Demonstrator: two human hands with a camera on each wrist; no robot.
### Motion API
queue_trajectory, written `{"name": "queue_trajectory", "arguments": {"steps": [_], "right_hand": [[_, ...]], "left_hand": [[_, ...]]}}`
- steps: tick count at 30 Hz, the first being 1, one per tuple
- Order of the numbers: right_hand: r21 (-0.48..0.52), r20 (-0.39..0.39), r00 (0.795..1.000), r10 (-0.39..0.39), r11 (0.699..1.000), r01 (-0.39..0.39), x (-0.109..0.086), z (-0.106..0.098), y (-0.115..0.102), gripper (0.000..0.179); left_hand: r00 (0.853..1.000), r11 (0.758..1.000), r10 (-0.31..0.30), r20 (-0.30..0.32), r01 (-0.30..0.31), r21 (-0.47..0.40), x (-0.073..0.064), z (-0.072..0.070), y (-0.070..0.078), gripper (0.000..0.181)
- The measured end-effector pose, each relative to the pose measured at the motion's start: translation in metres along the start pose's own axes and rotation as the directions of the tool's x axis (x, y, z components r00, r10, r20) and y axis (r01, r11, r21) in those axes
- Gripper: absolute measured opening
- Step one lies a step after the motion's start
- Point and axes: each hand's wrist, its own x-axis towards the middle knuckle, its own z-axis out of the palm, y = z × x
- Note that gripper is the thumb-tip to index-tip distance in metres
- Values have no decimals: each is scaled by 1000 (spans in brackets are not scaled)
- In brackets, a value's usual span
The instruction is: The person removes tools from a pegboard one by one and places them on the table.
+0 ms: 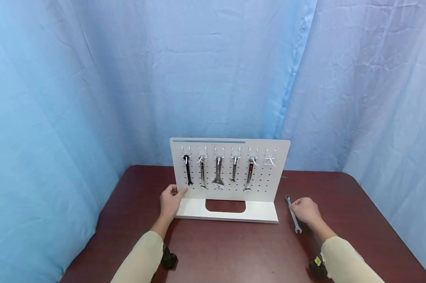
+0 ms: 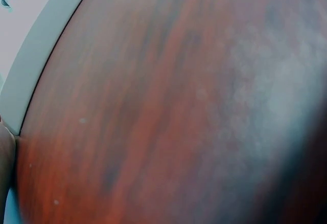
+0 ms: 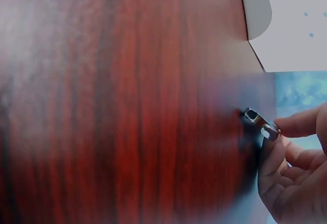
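Note:
A white pegboard stand (image 1: 227,210) stands upright on the dark red table. My left hand (image 1: 170,202) grips its lower left edge, thumb on the front face and the other fingers partly hidden behind. Right of the stand, my right hand (image 1: 306,210) pinches a silver combination wrench (image 1: 293,216) between thumb and fingers. Seen from the right wrist, the wrench's open end (image 3: 258,121) points toward the camera, close over the table. Only a sliver of the left hand (image 2: 6,157) shows in the left wrist view, beside the board's base.
Several wrenches hang in a row on the board's hooks, among them a black wrench (image 1: 188,171) at the left and an adjustable wrench (image 1: 218,173) in the middle. A white hook (image 1: 270,161) sits at the right end. Blue curtains (image 1: 198,78) surround the table (image 1: 234,251).

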Motion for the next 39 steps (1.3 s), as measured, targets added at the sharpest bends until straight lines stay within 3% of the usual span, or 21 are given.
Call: {"name": "queue_trajectory", "arguments": {"steps": [10,28,32,39], "right_hand": [[-101,-53,999,-3,995,-2,-6,-1,-7,21],[-32,-54,997,50,998,-52,-7,-2,-8,24],[-26,-111,994,-2,1000,-1,-5,-2,-13,24],[139,-225,961,-162,971,197,-10,7,-48,13]], "left_hand": [[1000,1000,-5,0,5,8,1,1,-1,27],[1000,1000,5,-5,-5,9,2,1,-5,28],[1000,1000,13,-10,-12,7,0,0,-4,26],[1000,1000,15,6,-15,-3,-1,-2,0,26]]}}
